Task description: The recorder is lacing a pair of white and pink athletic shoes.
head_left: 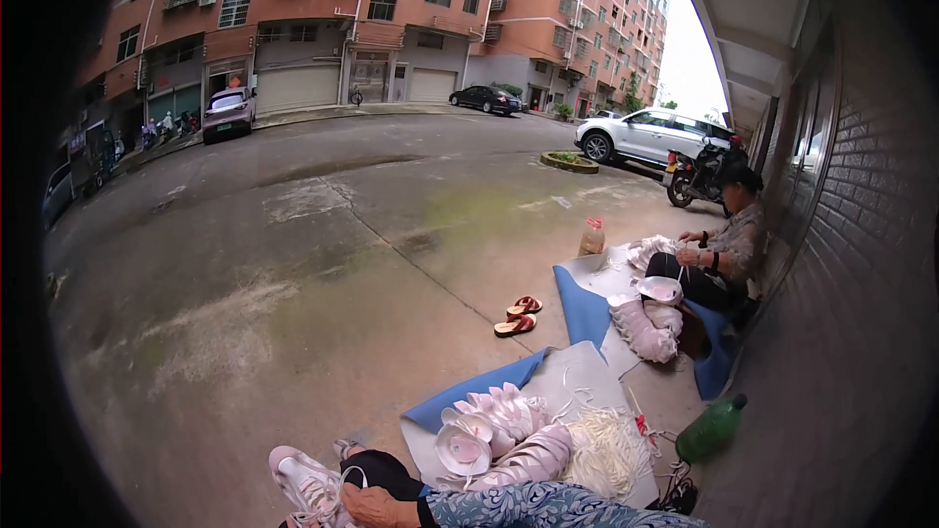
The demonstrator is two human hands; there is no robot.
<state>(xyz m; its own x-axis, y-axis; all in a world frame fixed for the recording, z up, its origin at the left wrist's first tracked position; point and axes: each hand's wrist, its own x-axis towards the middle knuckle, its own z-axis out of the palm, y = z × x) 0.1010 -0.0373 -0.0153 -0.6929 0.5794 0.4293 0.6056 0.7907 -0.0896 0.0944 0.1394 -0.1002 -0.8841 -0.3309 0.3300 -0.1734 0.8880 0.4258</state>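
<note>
At the bottom edge, my right hand comes in along a blue patterned sleeve. Its fingers are pinched on a white shoelace, which loops up beside a pink-and-white shoe upper. The upper stands left of the hand, with more laces trailing over it. My left hand is not in view. To the right of my black-clad knee lie curved stacks of pale pink shoe pieces and a round dish-like pink piece. A loose heap of white laces sits beside them on a grey and blue mat.
A green bottle lies by the wall to the right. Red sandals stand on the concrete. A co-worker sits farther back, handling laces among similar pink pieces, near an amber bottle. A motorcycle and cars are parked beyond.
</note>
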